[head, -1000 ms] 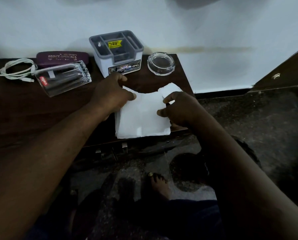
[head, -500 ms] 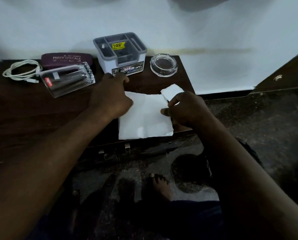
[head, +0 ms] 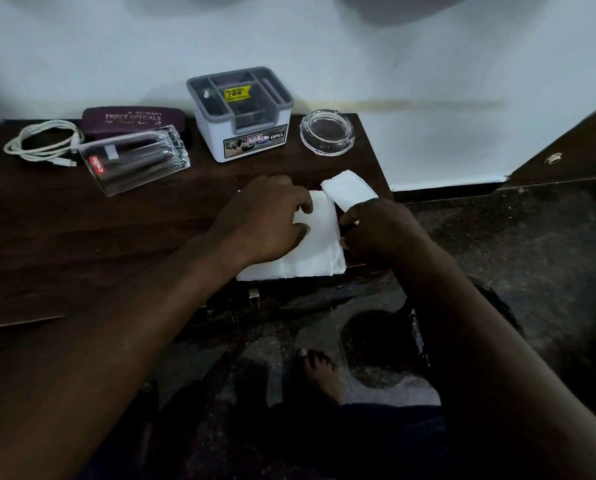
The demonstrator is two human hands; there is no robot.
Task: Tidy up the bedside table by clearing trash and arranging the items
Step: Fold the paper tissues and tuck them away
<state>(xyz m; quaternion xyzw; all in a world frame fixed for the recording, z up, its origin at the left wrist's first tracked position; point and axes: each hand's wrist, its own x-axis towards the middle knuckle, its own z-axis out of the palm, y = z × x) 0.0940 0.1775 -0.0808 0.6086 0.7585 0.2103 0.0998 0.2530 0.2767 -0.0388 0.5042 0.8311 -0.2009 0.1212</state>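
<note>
L hand (head: 268, 220) slid onto tissue (head: 319, 251), fingers flat, R hand (head: 379, 230) pinching it, labels: OPEL organiser (head: 244, 133), PRINCE OPTICALS case (head: 133, 119)

White tissue (head: 319, 244) flat at bedside table (head: 116, 237) front-right edge, far corner folded back.
</note>
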